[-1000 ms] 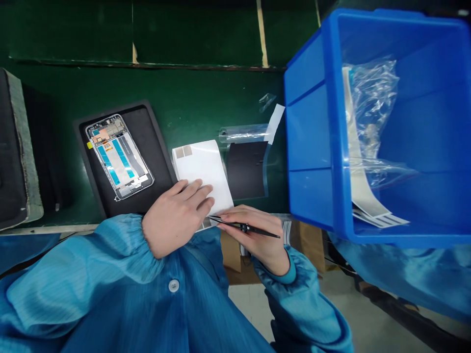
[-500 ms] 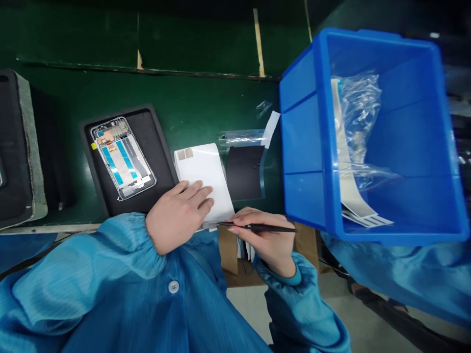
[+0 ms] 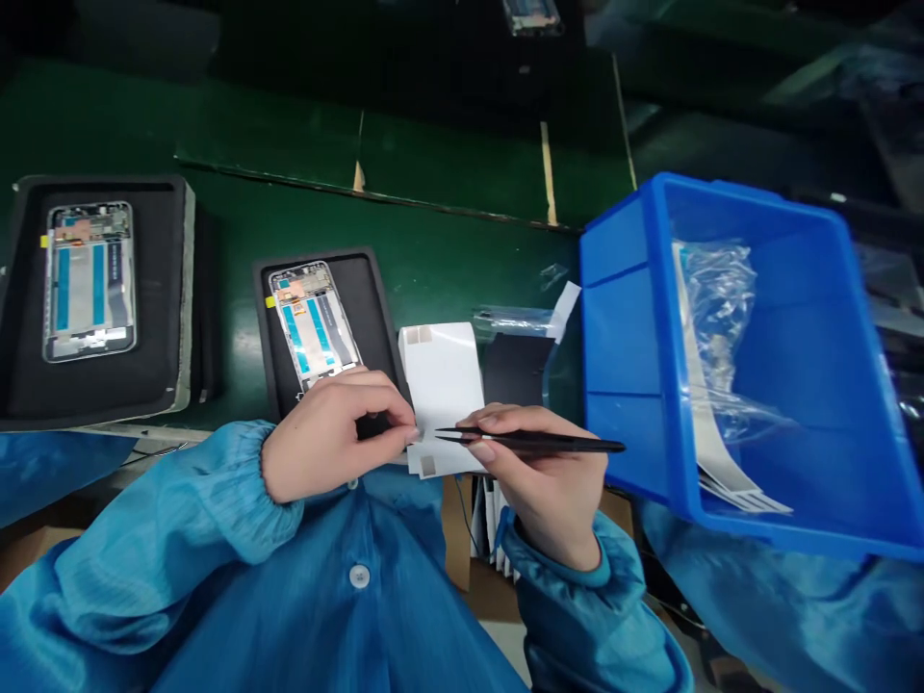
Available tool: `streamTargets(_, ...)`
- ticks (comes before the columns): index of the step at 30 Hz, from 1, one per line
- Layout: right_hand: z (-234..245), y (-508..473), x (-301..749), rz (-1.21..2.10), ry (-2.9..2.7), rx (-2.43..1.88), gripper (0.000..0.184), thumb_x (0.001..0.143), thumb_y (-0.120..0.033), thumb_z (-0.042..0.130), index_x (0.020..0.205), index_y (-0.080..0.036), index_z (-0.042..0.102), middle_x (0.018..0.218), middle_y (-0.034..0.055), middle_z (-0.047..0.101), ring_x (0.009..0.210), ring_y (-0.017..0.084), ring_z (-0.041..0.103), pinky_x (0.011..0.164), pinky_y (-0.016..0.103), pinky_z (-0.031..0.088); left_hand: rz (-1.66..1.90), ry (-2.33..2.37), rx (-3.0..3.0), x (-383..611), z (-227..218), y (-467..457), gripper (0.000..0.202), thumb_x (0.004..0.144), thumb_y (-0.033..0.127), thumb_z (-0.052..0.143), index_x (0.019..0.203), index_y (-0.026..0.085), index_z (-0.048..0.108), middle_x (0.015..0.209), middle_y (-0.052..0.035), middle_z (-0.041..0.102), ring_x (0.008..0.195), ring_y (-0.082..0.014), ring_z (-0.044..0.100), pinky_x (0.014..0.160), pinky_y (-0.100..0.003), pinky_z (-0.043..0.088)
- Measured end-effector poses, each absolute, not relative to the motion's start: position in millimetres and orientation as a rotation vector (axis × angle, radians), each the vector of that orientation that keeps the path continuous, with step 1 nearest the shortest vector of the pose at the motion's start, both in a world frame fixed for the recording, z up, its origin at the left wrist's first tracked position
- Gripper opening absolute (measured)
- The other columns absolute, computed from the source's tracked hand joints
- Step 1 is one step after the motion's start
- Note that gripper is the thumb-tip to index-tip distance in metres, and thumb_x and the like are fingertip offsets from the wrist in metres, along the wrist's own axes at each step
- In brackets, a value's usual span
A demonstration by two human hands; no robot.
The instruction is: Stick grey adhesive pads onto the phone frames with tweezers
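Blue cloth is bunching at both wrists of the worker's jacket (image 3: pixel 404 616). As I'm watching, the right hand (image 3: pixel 555 476) is gripping black tweezers (image 3: pixel 538 442), tips slightly parted over a white sheet (image 3: pixel 446 380) with small grey squares at its ends. By that sheet's left edge, the left hand's (image 3: pixel 343 438) thumb and forefinger are meeting; whether they're pinching anything, I cannot tell. The sheet is lying right of a black tray (image 3: pixel 367 298) where an opened phone (image 3: pixel 316 327) is resting aslant. Beside the sheet, a dark sheet (image 3: pixel 516 369) is lying; farther right, a blue bin (image 3: pixel 617 337) is holding clear plastic (image 3: pixel 718 294). Leftward, another phone (image 3: pixel 90 274) is sitting in a second tray (image 3: pixel 159 298).
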State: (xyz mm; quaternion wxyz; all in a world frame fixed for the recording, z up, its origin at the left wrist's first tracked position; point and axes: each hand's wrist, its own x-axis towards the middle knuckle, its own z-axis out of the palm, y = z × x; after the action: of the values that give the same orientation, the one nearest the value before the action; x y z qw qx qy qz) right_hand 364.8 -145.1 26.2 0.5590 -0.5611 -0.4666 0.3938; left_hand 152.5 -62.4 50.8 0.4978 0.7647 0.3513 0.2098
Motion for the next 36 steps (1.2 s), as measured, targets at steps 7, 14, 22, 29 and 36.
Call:
streamTargets(7, 38.6, -115.7, 329.4, 1.067, -1.144, -1.337, 0.016, 0.071, -0.015, 0.086, 0.081, -0.024, 0.078, 0.081, 0.0022, 0.080, 0.074, 0.021, 0.078, 0.070, 0.030, 0.065, 0.609, 0.950, 1.708, 123.7, 45.1, -59.7, 0.006, 0.088, 0.019, 0.067, 0.082, 0.019, 0.069, 0.082, 0.0015, 0.069, 0.080, -0.0114, 0.063, 0.075, -0.025, 0.049)
streamTargets(14, 34.1, -99.3, 320.1, 1.002, -1.217, -1.381, 0.019, 0.071, -0.013, 0.087, 0.082, -0.026, 0.079, 0.078, -0.0001, 0.079, 0.072, 0.018, 0.076, 0.068, 0.026, 0.062, 0.749, 1.143, 1.833, 97.3, 33.4, -59.6, 0.015, 0.090, 0.024, 0.067, 0.104, 0.020, 0.071, 0.102, -0.0025, 0.071, 0.095, -0.0149, 0.064, 0.084, -0.027, 0.052)
streamTargets(22, 18.4, -15.7, 289.4, 1.072, -1.235, -1.544, 0.017, 0.073, -0.031, 0.086, 0.079, -0.019, 0.077, 0.070, 0.0030, 0.076, 0.059, 0.017, 0.071, 0.055, 0.026, 0.057, 0.686, 1.708, 2.362, 85.7, 2.5, -51.9, 0.039, 0.091, 0.027, 0.062, 0.125, 0.008, 0.062, 0.120, -0.0173, 0.062, 0.109, -0.0315, 0.055, 0.095, -0.046, 0.050)
streamTargets(29, 3.6, 29.7, 267.4, 1.290, -1.259, -1.505, 0.024, 0.071, -0.036, 0.087, 0.078, -0.017, 0.075, 0.067, 0.0025, 0.075, 0.059, 0.017, 0.072, 0.056, 0.026, 0.059, 0.615, 1.772, 2.296, 93.8, -6.4, -37.5, 0.052, 0.093, 0.028, 0.057, 0.137, 0.003, 0.049, 0.136, -0.0215, 0.053, 0.128, -0.0361, 0.047, 0.111, -0.049, 0.042)
streamTargets(36, 3.8, 29.1, 267.9, 1.272, -1.288, -1.531, 0.016, 0.074, -0.030, 0.085, 0.079, -0.018, 0.076, 0.068, 0.0024, 0.077, 0.060, 0.017, 0.073, 0.052, 0.025, 0.057, 0.611, 1.766, 2.262, 96.0, -9.2, -37.9, 0.054, 0.094, 0.030, 0.055, 0.140, 0.004, 0.046, 0.139, -0.0219, 0.051, 0.128, -0.0360, 0.048, 0.110, -0.048, 0.043)
